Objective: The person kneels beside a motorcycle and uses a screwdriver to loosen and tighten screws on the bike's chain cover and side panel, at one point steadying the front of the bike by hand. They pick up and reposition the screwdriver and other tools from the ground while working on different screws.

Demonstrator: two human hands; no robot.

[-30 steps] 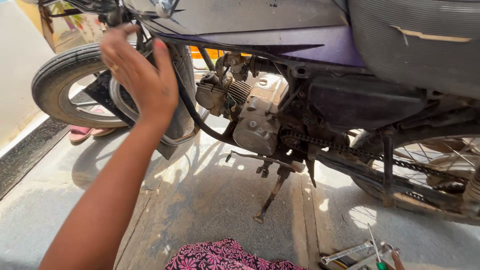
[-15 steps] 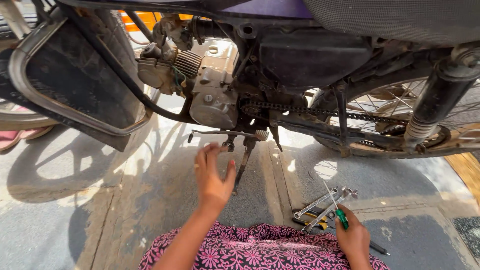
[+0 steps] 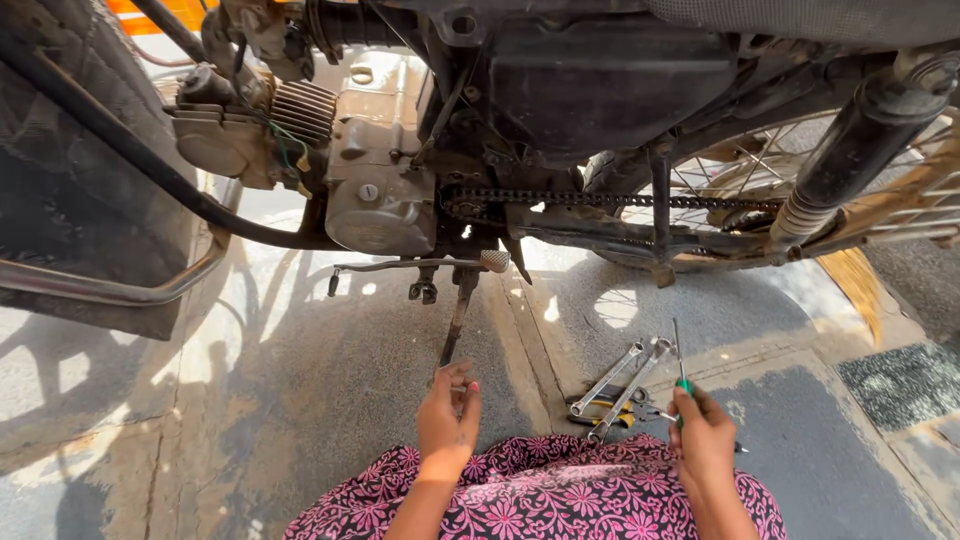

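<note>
Gripping a green-handled screwdriver [image 3: 680, 372] upright in my right hand [image 3: 703, 440] just beside the two wrenches [image 3: 628, 378] lying on the pavement, I rest my left hand [image 3: 447, 413], fingers loosely curled and grasping nothing, at the foot of the motorcycle's side stand [image 3: 457, 318].

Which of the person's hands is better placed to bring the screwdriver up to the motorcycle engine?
Probably the right hand: it already grips the green-handled screwdriver, shaft pointing up. The left hand is empty, resting by the foot of the side stand.
</note>
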